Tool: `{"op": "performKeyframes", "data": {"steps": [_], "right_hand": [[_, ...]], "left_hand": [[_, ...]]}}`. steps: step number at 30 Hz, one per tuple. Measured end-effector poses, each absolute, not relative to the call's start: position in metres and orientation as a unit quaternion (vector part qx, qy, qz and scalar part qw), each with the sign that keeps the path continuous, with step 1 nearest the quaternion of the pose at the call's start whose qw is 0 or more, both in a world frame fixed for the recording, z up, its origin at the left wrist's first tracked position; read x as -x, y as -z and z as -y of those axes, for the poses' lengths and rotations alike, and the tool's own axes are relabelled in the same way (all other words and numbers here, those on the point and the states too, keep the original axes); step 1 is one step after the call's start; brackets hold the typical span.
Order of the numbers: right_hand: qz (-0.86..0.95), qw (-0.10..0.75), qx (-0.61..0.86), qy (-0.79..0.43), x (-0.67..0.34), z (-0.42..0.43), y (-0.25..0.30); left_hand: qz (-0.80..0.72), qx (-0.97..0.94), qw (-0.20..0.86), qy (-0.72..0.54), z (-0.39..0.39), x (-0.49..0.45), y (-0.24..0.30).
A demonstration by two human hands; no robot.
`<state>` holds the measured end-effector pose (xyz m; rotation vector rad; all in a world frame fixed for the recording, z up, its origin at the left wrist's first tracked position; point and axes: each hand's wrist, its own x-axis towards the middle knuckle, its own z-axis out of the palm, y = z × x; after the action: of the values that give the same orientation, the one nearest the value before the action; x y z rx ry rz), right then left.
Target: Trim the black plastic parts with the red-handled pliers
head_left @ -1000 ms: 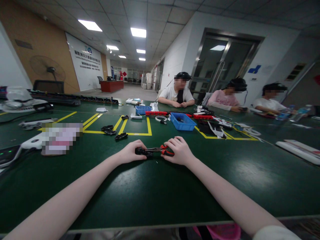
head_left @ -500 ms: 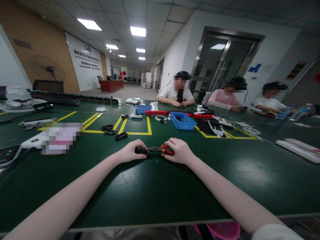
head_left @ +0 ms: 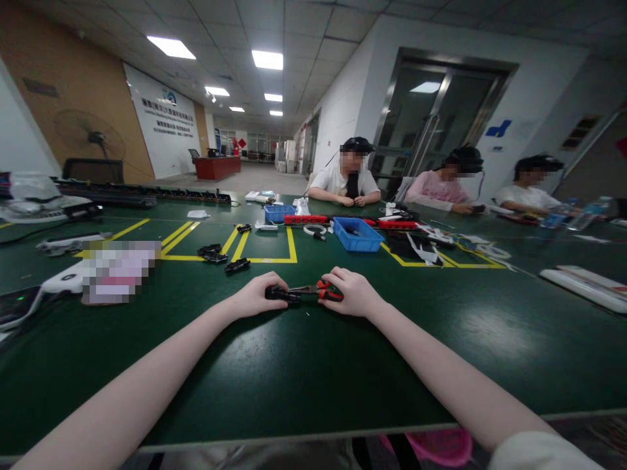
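Note:
My left hand (head_left: 257, 295) is closed around a small black plastic part (head_left: 281, 295) resting on the green table (head_left: 313, 372). My right hand (head_left: 353, 292) grips the red handles of a pair of pliers (head_left: 318, 290). The pliers' metal jaws point left and meet the black part between my two hands. Both forearms reach in from the near table edge.
Several black parts (head_left: 215, 254) lie inside yellow floor-tape boxes ahead on the left. A blue bin (head_left: 357, 235) and a smaller blue bin (head_left: 279, 213) stand farther back. Three people sit at the far right side. White devices (head_left: 63, 279) lie at the left, white strips (head_left: 585, 287) at the right.
Both hands stay in the same grip on the part and pliers; the view has tilted down slightly.

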<state>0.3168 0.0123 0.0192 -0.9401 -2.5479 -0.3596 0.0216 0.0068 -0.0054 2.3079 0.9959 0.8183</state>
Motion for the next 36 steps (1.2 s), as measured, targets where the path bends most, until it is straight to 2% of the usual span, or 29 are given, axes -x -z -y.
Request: {"op": "performKeyframes", "data": {"steps": [18,36], "right_hand": [[0.913,0.189,0.332,0.143,-0.321,-0.015,-0.019],[0.910,0.191,0.337,0.150,-0.319,-0.017,-0.017]], "left_hand": [[-0.326,-0.865,0.209,-0.319,-0.013,-0.024,0.009],[-0.376,-0.843,0.221,-0.316,-0.009,-0.027,0.009]]}}
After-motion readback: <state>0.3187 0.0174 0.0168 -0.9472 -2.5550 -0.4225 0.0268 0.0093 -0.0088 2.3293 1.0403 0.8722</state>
